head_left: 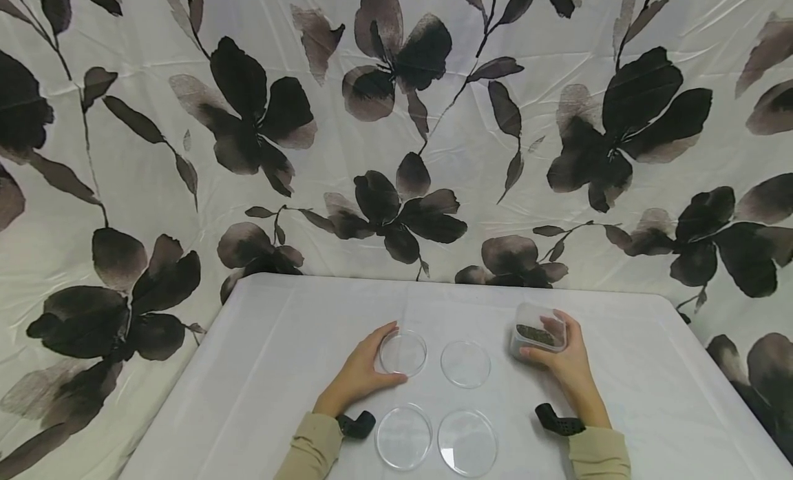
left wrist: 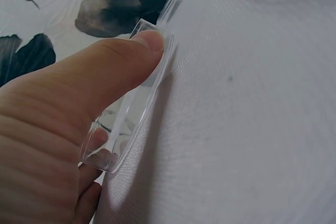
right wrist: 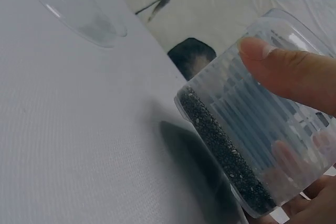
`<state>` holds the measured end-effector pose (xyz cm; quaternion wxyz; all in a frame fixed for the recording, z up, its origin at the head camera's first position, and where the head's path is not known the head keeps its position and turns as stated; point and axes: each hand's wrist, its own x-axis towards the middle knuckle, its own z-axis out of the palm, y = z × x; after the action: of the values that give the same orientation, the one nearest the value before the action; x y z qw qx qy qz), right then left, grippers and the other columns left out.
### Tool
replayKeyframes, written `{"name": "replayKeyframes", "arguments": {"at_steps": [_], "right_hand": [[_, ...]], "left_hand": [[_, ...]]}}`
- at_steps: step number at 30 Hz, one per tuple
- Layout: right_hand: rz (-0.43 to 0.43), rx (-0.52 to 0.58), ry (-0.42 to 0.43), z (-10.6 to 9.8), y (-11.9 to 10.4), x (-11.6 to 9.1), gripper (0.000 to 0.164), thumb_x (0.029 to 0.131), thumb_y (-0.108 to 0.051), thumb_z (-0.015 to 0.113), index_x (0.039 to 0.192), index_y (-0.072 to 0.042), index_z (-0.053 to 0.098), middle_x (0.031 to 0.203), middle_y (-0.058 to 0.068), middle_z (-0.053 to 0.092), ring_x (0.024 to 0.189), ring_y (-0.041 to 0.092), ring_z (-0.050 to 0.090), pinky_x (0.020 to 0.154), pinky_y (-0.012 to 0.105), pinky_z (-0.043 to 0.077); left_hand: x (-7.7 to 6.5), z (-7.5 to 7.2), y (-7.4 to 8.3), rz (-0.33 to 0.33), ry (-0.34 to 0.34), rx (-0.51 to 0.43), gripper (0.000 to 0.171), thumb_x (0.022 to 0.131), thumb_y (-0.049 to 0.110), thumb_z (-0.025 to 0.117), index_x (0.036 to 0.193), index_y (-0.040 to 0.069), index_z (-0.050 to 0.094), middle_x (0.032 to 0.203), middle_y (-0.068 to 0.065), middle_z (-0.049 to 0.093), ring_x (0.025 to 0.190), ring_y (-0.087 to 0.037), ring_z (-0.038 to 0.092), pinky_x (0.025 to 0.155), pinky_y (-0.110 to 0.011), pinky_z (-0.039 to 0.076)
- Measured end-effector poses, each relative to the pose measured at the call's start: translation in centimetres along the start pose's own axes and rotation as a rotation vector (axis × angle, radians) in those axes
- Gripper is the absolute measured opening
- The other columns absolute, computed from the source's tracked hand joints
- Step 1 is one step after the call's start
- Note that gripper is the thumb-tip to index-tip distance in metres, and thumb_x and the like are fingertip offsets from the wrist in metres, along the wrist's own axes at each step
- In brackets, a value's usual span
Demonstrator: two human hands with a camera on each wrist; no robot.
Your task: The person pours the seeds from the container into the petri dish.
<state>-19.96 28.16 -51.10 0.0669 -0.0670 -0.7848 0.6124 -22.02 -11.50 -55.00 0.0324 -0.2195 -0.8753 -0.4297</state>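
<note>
My left hand (head_left: 361, 371) grips a clear round petri dish (head_left: 403, 354) by its rim, thumb on the near side and fingers on the far side. In the left wrist view the thumb (left wrist: 121, 66) presses the dish's edge (left wrist: 139, 108), low over the white cloth; whether it touches is unclear. On the right, my right hand (head_left: 571, 361) holds a clear plastic container (head_left: 523, 318) between thumb and fingers. Small dark granules (right wrist: 223, 153), like seeds, cover its bottom. A shadow under the container shows it raised off the table.
Next to the held dish lies another clear round dish (head_left: 465, 364). Two more, a left one (head_left: 404, 437) and a right one (head_left: 467, 443), lie nearer the front. All are on a white-covered table (head_left: 248, 397). Behind the table's far edge hangs a floral cloth (head_left: 384, 142).
</note>
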Motion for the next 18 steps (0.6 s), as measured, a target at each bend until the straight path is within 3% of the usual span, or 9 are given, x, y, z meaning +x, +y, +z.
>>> {"name": "replayKeyframes", "arguments": {"at_steps": [8,18], "right_hand": [[-0.066,-0.039,0.025,0.2,-0.8,-0.1,0.112,0.068,-0.005,0.090,0.154,-0.007,0.018,0.147,0.020,0.043,0.141,0.033,0.029,0.117,0.054,0.016],[-0.093,0.015,0.033,1.3,-2.7,-0.4,0.111,0.066,0.001,0.089,0.152,-0.007,0.020,0.147,0.019,0.043,0.142,0.033,0.030,0.118,0.053,0.017]], "left_hand": [[0.0,0.0,0.1,-0.029,-0.022,-0.003,0.096,0.069,0.040,0.089,0.150,0.021,0.042,0.149,-0.004,0.047,0.137,-0.028,0.043,0.112,-0.051,0.034],[0.0,0.0,0.3,-0.047,-0.019,0.001,0.094,0.068,0.037,0.090,0.148,0.022,0.044,0.148,-0.003,0.048,0.137,-0.026,0.043,0.113,-0.049,0.034]]}}
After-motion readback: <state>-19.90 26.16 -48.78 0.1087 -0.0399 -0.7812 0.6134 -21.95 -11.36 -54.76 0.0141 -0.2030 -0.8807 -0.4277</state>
